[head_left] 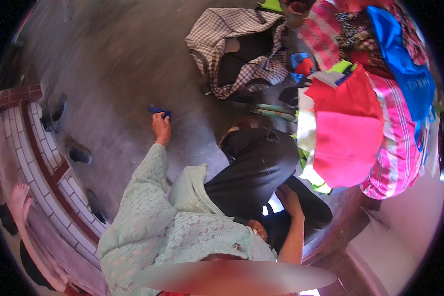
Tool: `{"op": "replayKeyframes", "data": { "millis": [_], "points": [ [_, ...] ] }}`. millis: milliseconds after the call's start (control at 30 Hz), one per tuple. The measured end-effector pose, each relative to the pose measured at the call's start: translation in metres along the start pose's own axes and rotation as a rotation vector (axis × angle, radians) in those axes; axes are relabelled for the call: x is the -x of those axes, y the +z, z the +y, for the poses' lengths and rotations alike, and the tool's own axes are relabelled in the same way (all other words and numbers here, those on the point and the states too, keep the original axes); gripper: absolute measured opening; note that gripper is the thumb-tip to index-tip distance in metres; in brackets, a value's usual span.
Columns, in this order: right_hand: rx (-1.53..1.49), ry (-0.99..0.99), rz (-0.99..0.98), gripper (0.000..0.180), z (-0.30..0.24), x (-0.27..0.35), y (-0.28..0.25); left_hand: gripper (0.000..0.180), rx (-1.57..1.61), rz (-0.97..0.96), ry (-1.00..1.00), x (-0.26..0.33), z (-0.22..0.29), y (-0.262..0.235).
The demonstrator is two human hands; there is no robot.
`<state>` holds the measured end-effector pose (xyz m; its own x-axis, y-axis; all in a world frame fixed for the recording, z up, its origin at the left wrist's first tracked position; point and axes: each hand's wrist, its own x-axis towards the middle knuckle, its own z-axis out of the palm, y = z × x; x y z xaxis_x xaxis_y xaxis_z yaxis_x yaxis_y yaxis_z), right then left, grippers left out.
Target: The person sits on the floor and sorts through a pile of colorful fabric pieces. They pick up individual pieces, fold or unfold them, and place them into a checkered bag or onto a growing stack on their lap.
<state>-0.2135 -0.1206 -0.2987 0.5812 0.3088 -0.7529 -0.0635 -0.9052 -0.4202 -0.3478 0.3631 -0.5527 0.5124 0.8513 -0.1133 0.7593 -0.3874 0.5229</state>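
Note:
My left hand [161, 129] reaches out over the dark floor at the end of a pale green lace sleeve. Its fingers are closed on a small dark blue object [159, 111], whose kind is too small to make out. Down at my lap, my right hand [289, 200] lies against my dark trousers [261, 155], its fingers mostly hidden between the legs. Beside that hand shows a bright white-blue patch [274, 204]. Pink and red cloth pieces [348, 143] are piled to the right of my knee.
A checked black-and-white bag [217, 34] gapes on the floor ahead. Pink plaid bundles [392, 143] and a blue bag [394, 54] stand at the right. Several dark shoes [79, 154] lie by a brick-patterned step [39, 148] at left, near another person's bare foot [20, 200].

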Motion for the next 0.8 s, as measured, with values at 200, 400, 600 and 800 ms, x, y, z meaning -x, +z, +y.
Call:
{"op": "replayKeyframes", "data": {
  "millis": [200, 400, 600, 800],
  "points": [
    [0.106, -0.147, 0.039, 0.036, 0.001, -0.007, 0.006, 0.015, 0.462, -0.046, 0.121, -0.005, 0.08, -0.003],
    [-0.079, -0.375, 0.149, 0.029, -0.025, 0.005, 0.003, 0.022, 0.881, -0.121, 0.433, 0.016, 0.214, -0.068],
    [-0.705, -0.487, 0.113, 0.036, -0.027, 0.017, -0.008, 0.016, 1.087, -0.45, 0.642, 0.084, 0.33, -0.149],
    [-1.116, -0.844, -0.129, 0.084, -0.05, 0.037, -0.025, 0.016, 1.011, -0.8, 0.892, 0.179, 0.389, -0.171]
  ]
}}
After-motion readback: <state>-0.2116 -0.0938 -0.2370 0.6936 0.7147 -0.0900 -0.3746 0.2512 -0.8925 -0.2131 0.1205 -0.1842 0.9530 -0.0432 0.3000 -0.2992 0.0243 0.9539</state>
